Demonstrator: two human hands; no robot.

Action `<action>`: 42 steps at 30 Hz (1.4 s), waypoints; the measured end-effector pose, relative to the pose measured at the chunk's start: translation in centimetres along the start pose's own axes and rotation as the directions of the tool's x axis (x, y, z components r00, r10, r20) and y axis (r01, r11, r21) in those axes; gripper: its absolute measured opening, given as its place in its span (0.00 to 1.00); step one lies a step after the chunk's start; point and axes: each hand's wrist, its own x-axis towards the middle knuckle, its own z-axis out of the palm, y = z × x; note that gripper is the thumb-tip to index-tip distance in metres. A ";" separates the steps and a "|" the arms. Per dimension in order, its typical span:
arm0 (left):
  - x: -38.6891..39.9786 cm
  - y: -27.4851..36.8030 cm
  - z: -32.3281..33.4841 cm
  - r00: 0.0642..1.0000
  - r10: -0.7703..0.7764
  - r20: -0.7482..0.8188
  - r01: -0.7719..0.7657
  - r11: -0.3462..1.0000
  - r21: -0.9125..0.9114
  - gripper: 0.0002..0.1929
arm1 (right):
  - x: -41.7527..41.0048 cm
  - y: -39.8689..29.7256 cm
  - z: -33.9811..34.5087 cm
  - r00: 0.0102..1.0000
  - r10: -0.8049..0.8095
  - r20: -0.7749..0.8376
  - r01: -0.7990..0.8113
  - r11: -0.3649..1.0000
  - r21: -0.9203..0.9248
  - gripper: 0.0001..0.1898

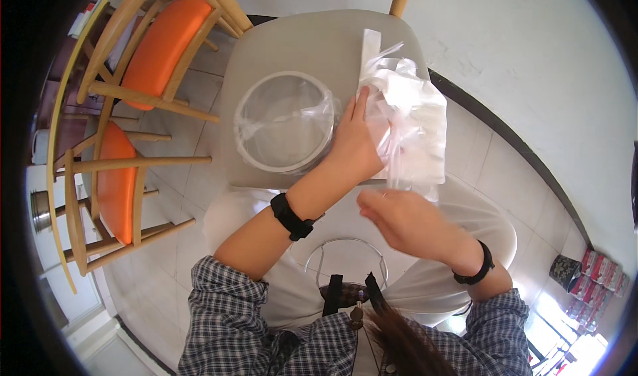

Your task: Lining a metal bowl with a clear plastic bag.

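Observation:
A stack of thin translucent plastic bags [428,142] lies on the right side of a beige chair seat [299,39], with part of it over the seat's edge. My left hand [356,142] rests on the stack's left side, fingers pointing away from me. Bunched clear film lies beside its palm; whether the fingers pinch it cannot be told. My right hand [398,219] is curled above my lap at the near end of the bags, blurred, and its fingertips are partly hidden. Left of my left hand stands a round clear container [286,122] with a white rim and clear film over it.
Wooden chairs with orange seats [167,49] stand at the left by a table edge [59,117]. A pale wall [523,77] curves along the right. A dark patterned bin [565,272] and red-and-white packs [598,281] are at the lower right. My knees flank the seat's near edge.

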 end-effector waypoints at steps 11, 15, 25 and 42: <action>0.4 1.6 -4.8 0.970 -0.185 0.157 0.239 0.840 -0.487 0.10 | 0.4 1.0 0.1 0.982 -0.153 -0.109 0.154 0.988 0.000 0.06; -0.3 1.6 -4.8 0.978 -0.141 0.157 0.203 0.834 -0.513 0.11 | 0.3 1.0 -0.9 0.983 -0.169 -0.076 0.179 0.971 0.155 0.06; -1.8 1.7 -7.8 0.995 -0.082 -0.058 0.040 0.854 -0.518 0.05 | 1.4 3.9 -4.2 0.851 0.090 -0.517 0.009 0.982 0.186 0.10; -3.1 -2.8 -9.6 0.960 0.006 -0.282 -0.090 0.953 -0.289 0.05 | 3.5 2.8 -4.0 0.969 -0.098 -0.228 0.148 0.965 0.215 0.04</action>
